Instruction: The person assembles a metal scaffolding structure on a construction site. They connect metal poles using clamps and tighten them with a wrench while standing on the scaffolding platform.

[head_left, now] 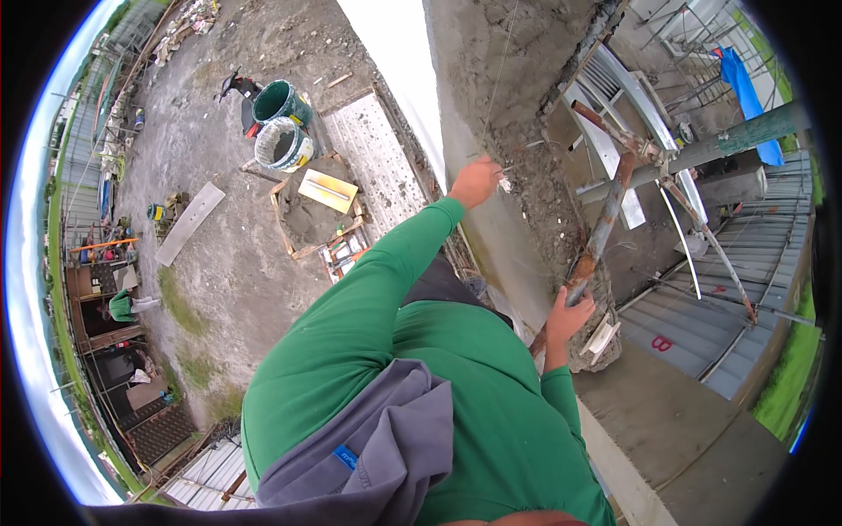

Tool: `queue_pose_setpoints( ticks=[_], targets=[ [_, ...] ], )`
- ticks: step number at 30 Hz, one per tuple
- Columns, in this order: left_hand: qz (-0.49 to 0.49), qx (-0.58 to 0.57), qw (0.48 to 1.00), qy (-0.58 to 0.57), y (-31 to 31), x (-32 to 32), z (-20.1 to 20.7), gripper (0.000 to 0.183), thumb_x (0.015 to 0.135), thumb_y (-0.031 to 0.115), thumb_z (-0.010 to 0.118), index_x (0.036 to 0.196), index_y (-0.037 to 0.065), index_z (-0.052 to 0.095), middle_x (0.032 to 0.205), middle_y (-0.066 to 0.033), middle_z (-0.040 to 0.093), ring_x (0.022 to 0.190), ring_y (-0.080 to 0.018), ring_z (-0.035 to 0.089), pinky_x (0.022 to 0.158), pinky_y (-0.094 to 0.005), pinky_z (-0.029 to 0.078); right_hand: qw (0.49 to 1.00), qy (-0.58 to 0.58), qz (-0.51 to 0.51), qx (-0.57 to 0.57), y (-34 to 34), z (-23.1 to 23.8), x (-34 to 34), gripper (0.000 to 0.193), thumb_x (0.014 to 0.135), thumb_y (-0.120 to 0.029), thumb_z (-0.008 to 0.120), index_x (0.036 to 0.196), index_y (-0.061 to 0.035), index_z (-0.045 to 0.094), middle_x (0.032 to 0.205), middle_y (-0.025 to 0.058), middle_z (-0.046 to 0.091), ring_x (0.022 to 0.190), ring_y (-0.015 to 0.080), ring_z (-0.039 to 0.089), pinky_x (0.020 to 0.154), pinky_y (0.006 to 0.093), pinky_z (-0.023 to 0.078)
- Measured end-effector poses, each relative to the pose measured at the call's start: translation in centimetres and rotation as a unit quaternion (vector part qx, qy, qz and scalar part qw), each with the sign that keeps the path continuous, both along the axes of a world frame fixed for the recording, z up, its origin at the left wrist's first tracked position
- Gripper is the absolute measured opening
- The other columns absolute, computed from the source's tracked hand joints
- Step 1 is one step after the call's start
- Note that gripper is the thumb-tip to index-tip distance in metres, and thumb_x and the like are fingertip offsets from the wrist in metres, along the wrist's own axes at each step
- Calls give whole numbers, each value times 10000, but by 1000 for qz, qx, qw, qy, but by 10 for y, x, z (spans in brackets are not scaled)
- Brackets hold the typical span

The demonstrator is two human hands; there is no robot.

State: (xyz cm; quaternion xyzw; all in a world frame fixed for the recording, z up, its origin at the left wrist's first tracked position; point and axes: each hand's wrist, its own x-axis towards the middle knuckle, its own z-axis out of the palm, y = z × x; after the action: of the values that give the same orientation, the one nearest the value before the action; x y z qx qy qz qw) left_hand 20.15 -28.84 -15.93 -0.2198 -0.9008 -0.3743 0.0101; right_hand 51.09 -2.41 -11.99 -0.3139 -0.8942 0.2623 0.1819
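Note:
My left hand (pixel 476 181) is stretched forward over a grey plastered wall (pixel 498 250). Its fingers are drawn together near a small whitish bit at the wall's rough edge; what they hold, if anything, I cannot make out. A thin string (pixel 502 66) runs up from near this hand across the grey surface. My right hand (pixel 568 319) is closed around a rusty metal pipe (pixel 603 223), which slants up over rubble and crumbled mortar. Just beside that hand lies a small pale channel-shaped piece (pixel 601 339).
Scaffold tubes meet at a rusty clamp (pixel 649 151) on the right, above corrugated metal sheets (pixel 745 263). Far below on the left stand a green bucket (pixel 279 102), a white bucket (pixel 282 145) and a mortar box with a yellow board (pixel 328 190). A perforated metal plank (pixel 377 153) adjoins the wall.

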Motion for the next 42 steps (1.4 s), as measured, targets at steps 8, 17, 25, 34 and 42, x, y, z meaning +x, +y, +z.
queue_pose_setpoints(
  ticks=[8, 17, 25, 34, 42],
  targets=[
    [78, 263, 914, -300, -8, 35, 9, 322, 1075, 302, 670, 1073, -12, 742, 812, -72, 650, 703, -157, 702, 652, -383, 566, 999, -29, 6, 25, 2, -8, 6, 701, 1006, -460, 745, 1427, 55, 523, 1334, 257, 554, 1222, 463, 583, 1001, 569, 506],
    [126, 409, 831, -354, 10, 71, 50, 288, 1119, 253, 572, 972, 14, 636, 737, -84, 658, 644, -156, 684, 584, -367, 556, 996, -76, -3, 49, 12, -27, 6, 813, 1029, -551, 698, 1460, 99, 468, 1348, 279, 522, 1247, 452, 560, 1008, 570, 510],
    [117, 219, 964, -94, -41, 108, 56, 270, 1084, 238, 625, 1047, -27, 659, 896, -234, 670, 869, -464, 653, 801, -525, 518, 997, -70, 11, 43, 19, -29, 4, 807, 1028, -518, 708, 1484, 96, 450, 1381, 272, 515, 1289, 463, 537, 1049, 565, 486],
    [200, 125, 956, -177, -181, 215, 15, 305, 1090, 274, 638, 1102, -22, 710, 1013, -200, 700, 950, -376, 679, 869, -462, 532, 997, -81, 12, -10, 3, -11, 3, 754, 1039, -427, 714, 1491, 108, 436, 1419, 277, 466, 1324, 454, 487, 1083, 556, 449],
    [461, -1, 825, -327, -254, 320, -115, 330, 995, 267, 662, 983, -53, 740, 852, -217, 755, 799, -344, 735, 795, -473, 571, 997, -70, 7, -3, 3, -13, 5, 763, 1037, -413, 721, 1503, 108, 415, 1429, 281, 468, 1326, 458, 488, 1106, 549, 434]
  ],
)
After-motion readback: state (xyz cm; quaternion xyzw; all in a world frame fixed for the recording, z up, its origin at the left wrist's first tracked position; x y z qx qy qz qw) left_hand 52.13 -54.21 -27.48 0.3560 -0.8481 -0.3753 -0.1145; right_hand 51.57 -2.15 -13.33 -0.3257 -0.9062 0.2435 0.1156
